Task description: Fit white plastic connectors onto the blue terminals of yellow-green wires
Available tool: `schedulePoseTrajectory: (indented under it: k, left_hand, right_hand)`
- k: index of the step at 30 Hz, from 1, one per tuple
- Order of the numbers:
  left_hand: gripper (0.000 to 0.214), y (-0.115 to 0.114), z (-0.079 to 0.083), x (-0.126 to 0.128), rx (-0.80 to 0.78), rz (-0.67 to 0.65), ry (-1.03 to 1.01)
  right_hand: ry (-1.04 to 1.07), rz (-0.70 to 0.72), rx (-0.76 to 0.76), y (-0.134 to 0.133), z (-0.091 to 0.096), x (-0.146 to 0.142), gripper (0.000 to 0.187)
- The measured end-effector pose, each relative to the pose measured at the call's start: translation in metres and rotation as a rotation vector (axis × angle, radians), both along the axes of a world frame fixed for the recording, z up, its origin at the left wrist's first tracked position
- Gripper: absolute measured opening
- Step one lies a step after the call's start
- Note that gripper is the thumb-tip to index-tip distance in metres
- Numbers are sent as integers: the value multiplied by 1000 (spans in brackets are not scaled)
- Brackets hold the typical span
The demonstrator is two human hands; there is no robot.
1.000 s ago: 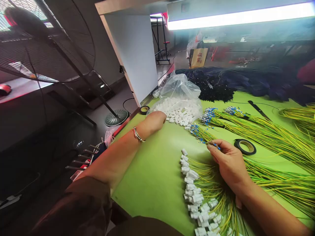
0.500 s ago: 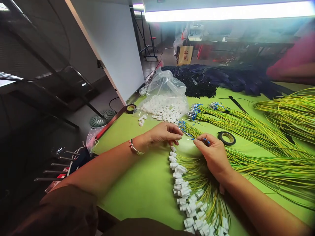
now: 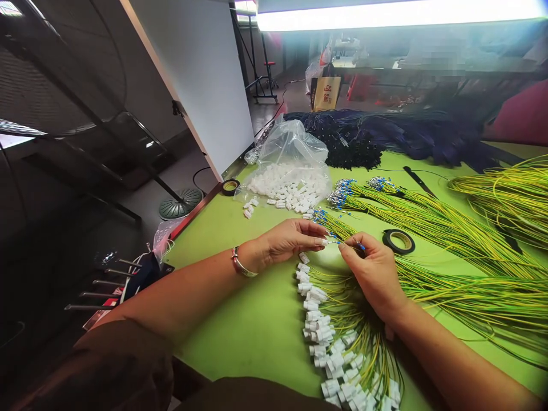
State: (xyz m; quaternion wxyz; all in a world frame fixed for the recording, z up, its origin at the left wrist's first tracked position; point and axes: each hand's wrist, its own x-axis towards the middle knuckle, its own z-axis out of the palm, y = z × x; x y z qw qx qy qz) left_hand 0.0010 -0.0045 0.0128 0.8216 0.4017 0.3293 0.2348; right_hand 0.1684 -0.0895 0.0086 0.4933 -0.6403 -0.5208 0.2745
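My left hand [image 3: 287,240] pinches a small white connector [image 3: 324,242] at its fingertips, just above the green table [image 3: 252,325]. My right hand [image 3: 373,273] pinches the blue-tipped end of a yellow-green wire [image 3: 347,244], which points at the connector; the two nearly touch. Below both hands lies a fan of wires with white connectors fitted on them [image 3: 334,342]. A silver bracelet [image 3: 241,264] is on my left wrist.
A clear bag of white connectors [image 3: 291,180] lies behind the hands, a few spilled beside it. Bundles of yellow-green wires [image 3: 449,234] stretch to the right, with a black tape roll [image 3: 399,241]. Dark wire bundles [image 3: 385,140] lie at the back. A fan stands left of the table.
My left hand came back from the connector bag to meet my right hand. The connector and the wire tip have closed together in front of me.
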Motion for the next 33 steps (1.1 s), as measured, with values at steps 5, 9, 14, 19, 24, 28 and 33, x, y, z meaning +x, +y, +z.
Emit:
schedulePoseTrajectory:
  k: [5,9,14,19,24,28,33]
  left_hand:
    - [36,-2,1,1,48,60,-3]
    - [40,-3,1,1,110,53,-22]
    - [41,-3,-1,2,155,57,-57]
    - [54,-5,-3,3,124,29,-45]
    - [60,-5,-2,2,135,2,-25]
    - [60,-4,-1,1,161,-17,-49]
    - [58,-3,-1,0,126,-10,-49]
  right_hand:
    - [-20,6,-1,-1,-2,0,16]
    - [-22,2,-10,-2,-3,-1,15]
    - [-46,0,13,-2,1,-2,16]
    - [-17,48,-5,-3,2,-6,17]
    - [58,157,-51,-1,-2,0,18]
    - [175,150,-66,1,-5,7,17]
    - [126,115,-74,1,-3,3,18]
